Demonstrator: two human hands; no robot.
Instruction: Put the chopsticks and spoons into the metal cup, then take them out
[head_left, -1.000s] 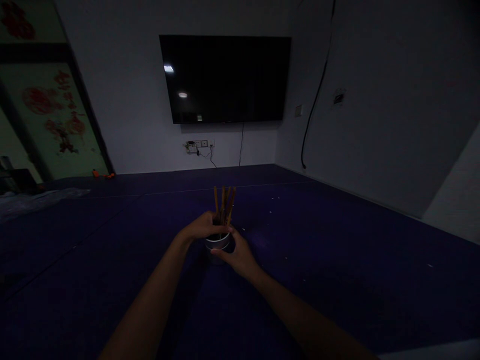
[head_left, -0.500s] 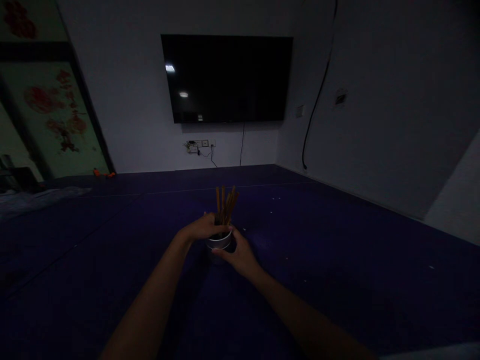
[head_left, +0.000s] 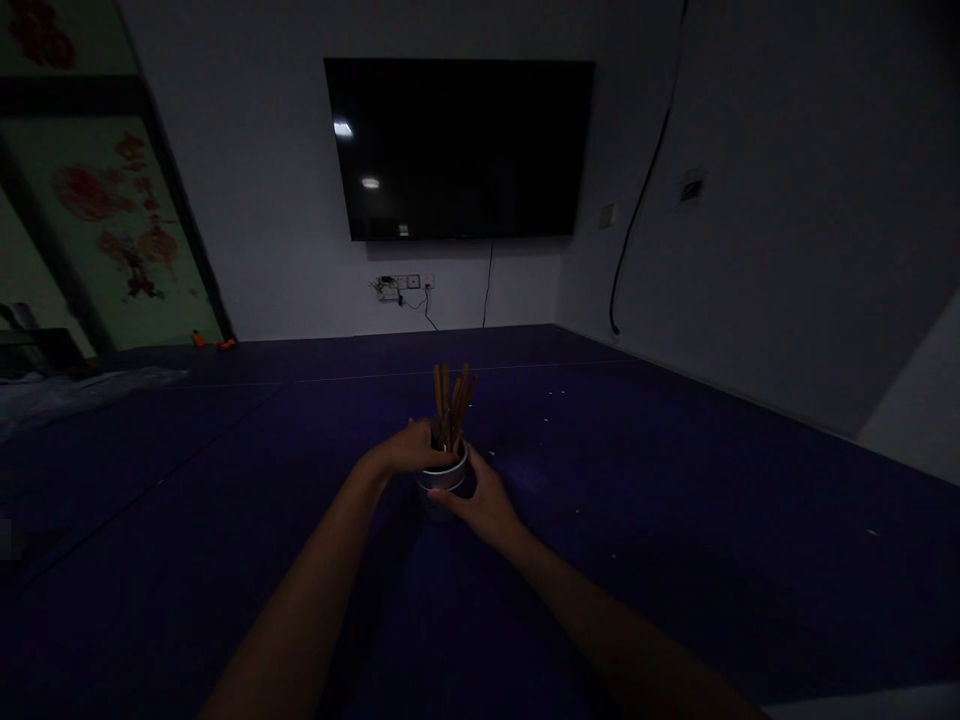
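"Cup [head_left: 441, 480], one, pale-rimmed, cylindrical. Location?"

"Upright on the dark blue floor covering [head_left: 637, 500], between the two hands, the television [head_left: 465, 150] at about 12 o'clock beyond it."

"Contents?"

"Wooden sticks [head_left: 456, 408], several, slender, brown. Tops fan above the rim; the rightmost lean towards 1 o'clock. Exact count: cannot tell."

"Handling, by judgement?"

"Cup: stiff-walled, probably light, perhaps metal and a little slippery where smooth. Best hold: around the outer wall, below the rim, thumb opposite fingers. Sticks: light, rigid, loose against one another, liable to splay or rattle; thin enough to snap if bent hard. Best hold: as a bundle, just above the rim. Tall tops make tipping the chief risk."

"Right hand [head_left: 487, 502]?"

"Clamped on the cup from about 4 o'clock. Thumb lies across the near wall; fingers wrap the far right side, partly hidden. Forearm slants in from 5 o'clock."

"Left hand [head_left: 406, 450]?"

"At the cup's 10 o'clock, wrist bent, palm side turned towards the sticks. Thumb reaches across the mouth, beside the stick bases. Remaining fingers mostly hidden; whether they close on anything, cannot tell. Forearm rises from 7 o'clock."
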